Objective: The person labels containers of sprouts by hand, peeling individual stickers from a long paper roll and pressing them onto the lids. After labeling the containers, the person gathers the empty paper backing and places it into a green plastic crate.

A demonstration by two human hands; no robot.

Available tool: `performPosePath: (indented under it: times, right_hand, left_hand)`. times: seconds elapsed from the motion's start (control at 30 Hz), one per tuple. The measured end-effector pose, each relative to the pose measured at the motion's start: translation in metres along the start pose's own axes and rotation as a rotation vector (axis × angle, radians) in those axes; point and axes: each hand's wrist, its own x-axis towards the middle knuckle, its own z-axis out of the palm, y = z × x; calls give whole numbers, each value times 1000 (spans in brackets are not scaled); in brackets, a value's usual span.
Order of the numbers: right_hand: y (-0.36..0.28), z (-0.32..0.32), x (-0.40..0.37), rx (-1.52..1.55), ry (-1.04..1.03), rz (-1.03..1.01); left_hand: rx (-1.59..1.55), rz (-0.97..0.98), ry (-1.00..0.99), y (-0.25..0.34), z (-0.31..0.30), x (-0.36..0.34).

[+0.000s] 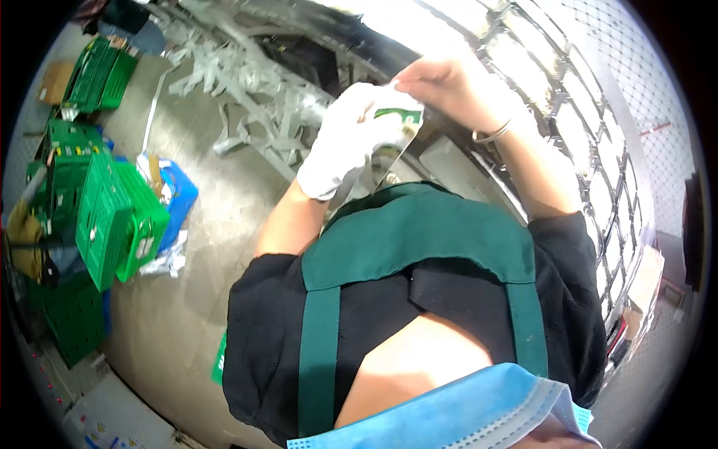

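My left hand [348, 127], in a white glove, is closed around a small green-and-white printed packet [410, 118]. What kind of packet it is cannot be made out. My bare right hand [452, 88] has its thumb and fingers pinched together at the packet's upper edge, beside the gloved fingers. A thin bracelet circles the right wrist. Both hands are raised ahead of my dark green apron [419, 232], and the glove hides much of the packet.
Green plastic crates [105, 221] are stacked on the left, with a blue crate [178, 193] beside them. Torn whitish strips [206, 67] hang from a metal frame ahead. Brightly lit black mesh [591, 157] runs along my right.
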Motion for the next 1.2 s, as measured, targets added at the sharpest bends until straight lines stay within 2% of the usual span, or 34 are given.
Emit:
performPosePath:
  times: [0.03,0.1,0.13,0.17,0.2,0.23,0.27,0.3,0.33,0.4,0.47,0.53,0.57,0.6,0.67,0.7,0.73,0.8,0.83,0.87,0.9,0.93,0.97,1.0,1.03,1.07,1.13,1.2]
  right_hand:
    - [8,-5,-2,-203,50,-205]
    - [20,-14,-3,-395,218,-326]
    - [31,-23,2,-439,289,-373]
    - [40,-45,9,-471,267,-385]
    - [51,-68,15,-452,299,-324]
    - [62,-95,27,-169,312,-212]
    - [89,-123,40,-326,456,43]
    - [70,-144,58,-346,621,78]
    - [113,-167,75,-153,682,3]
    - [205,-182,98,-53,671,-16]
    - [263,-163,106,-537,610,23]
    - [300,-146,111,-1011,519,61]
    - [308,-140,109,-966,559,106]
    - [289,-137,109,-1101,415,478]
    - [278,-136,103,-1208,546,261]
    - [287,-136,105,-1236,282,414]
    - [294,-135,106,-1140,152,540]
    - [269,-142,106,-1144,110,672]
    - [237,-153,109,-929,-23,591]
    - [196,-162,116,-721,-200,613]
    - [177,-141,97,-231,170,549]
    - [176,-130,97,90,-22,197]
    - [136,-108,82,245,-12,23]
    - [99,-87,64,320,-69,-97]
    - [79,-79,54,92,-36,-165]
    - [67,-78,50,-12,-73,-168]
    - [68,-75,45,9,-97,-41]
    - [62,-72,41,93,-95,-10]
  left_hand:
    - [4,4,-27,-5,-2,5]
    - [-172,-308,-59,-10,-8,14]
    - [-64,-259,-83,-9,-2,10]
    - [161,-203,-144,-14,6,12]
    - [387,-143,-200,-20,13,17]
    - [423,-249,-165,-23,19,23]
    - [457,-355,-126,-25,24,29]
    - [77,-428,-75,-27,25,33]
    - [81,-426,-73,-24,23,36]
    - [111,-566,-106,-13,13,44]
    - [-56,-571,-17,-11,-1,41]
    - [-6,-565,37,6,-2,45]
    - [8,-553,79,10,-4,44]
    - [21,-544,121,13,-6,44]
    - [49,-555,139,16,-8,45]
    - [45,-558,133,19,-8,47]
    - [41,-558,126,21,-8,48]
    - [57,-472,100,7,-14,47]
    - [53,-487,81,9,-13,47]
    - [50,-498,63,14,-12,49]
    - [28,-478,10,19,-12,51]
    - [52,-511,26,23,-7,53]
    - [19,-523,5,18,-8,53]
    - [-8,-533,-23,15,-9,54]
    - [-3,-533,-25,16,-12,55]
    - [41,-512,-16,18,-16,55]
    - [124,-466,0,22,-22,57]
    - [269,88,145,28,-21,65]
